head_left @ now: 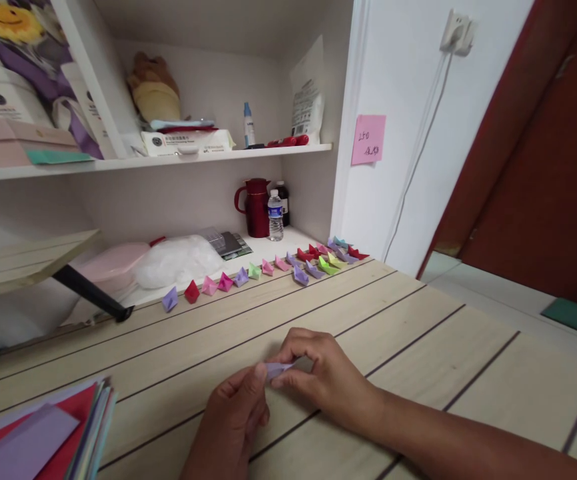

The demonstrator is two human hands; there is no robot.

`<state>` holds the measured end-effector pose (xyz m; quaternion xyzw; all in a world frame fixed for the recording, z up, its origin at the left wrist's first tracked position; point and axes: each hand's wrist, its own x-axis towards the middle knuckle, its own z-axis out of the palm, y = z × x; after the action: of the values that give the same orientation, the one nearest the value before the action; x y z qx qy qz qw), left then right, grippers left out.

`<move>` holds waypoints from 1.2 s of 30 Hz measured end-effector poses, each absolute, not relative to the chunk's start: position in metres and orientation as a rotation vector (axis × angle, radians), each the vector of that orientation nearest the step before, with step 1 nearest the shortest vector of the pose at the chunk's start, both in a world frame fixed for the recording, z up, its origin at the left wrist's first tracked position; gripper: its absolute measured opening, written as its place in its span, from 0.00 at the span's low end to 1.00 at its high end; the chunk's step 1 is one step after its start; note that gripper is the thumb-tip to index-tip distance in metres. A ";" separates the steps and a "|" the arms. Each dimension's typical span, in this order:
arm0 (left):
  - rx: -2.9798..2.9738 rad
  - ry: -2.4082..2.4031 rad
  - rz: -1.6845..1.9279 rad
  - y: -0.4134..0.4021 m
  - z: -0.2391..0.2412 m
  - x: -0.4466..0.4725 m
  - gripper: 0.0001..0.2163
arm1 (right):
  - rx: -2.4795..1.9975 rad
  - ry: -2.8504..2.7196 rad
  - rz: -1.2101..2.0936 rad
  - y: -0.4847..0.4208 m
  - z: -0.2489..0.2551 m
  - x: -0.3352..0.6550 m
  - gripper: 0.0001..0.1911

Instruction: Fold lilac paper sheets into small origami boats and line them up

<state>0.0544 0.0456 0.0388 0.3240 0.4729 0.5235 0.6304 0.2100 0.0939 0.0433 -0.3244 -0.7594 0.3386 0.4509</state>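
Both hands meet over the wooden desk (418,333) near its front edge. My left hand (233,417) pinches one end of a small folded lilac paper piece (277,369). My right hand (326,380) pinches the other end, fingers curled over it. The piece is held just above the desk. Along the back of the desk runs a row of several small folded paper boats (268,268) in purple, red, pink and green.
A stack of coloured paper sheets (38,437) lies at the front left corner. Behind the row stand a red jug (256,207), a water bottle (275,215), a pink box (113,263) and a white bag (178,260). A shelf (168,159) above holds clutter.
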 end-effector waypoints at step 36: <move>1.546 1.752 1.569 0.053 0.006 0.063 0.05 | -0.907 -1.949 0.765 0.099 0.038 0.214 0.07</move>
<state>0.0633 0.0529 0.0055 0.5419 0.6143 0.5500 0.1629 0.2144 0.0994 0.0377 -0.3612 -0.7765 0.3046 0.4169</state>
